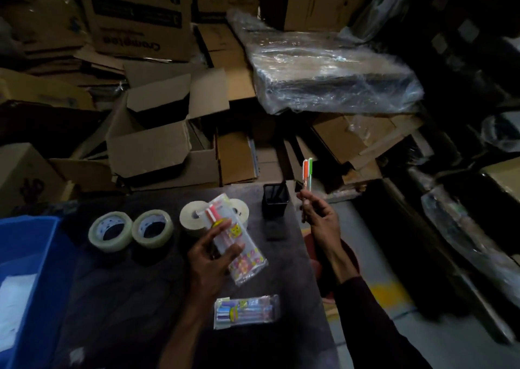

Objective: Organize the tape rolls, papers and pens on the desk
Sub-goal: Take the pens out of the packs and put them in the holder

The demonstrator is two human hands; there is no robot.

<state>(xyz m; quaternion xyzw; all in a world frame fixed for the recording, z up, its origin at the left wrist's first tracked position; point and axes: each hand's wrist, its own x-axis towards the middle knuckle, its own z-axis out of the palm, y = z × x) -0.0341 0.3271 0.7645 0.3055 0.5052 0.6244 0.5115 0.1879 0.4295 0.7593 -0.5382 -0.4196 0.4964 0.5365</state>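
Observation:
My left hand [209, 259] grips a clear plastic pen packet [239, 245] with colourful print, held above the dark desk [126, 298]. My right hand [319, 216] holds two pens [307, 176] upright, one orange-capped and one green-capped, just right of a black pen holder [275, 201]. A second pen packet [246, 311] lies flat on the desk near its front. Two clear tape rolls [110, 230] [152, 228] lie side by side at the desk's back left. A pale roll [194, 218] sits beside them, and another [240, 209] is partly hidden behind the held packet.
A blue plastic bin [31, 245] with white paper inside stands at the left. Open and flattened cardboard boxes [157, 132] pile up behind the desk. A plastic-wrapped bundle [332, 70] lies at the back right. Grey floor with a yellow mark [391, 290] runs along the desk's right side.

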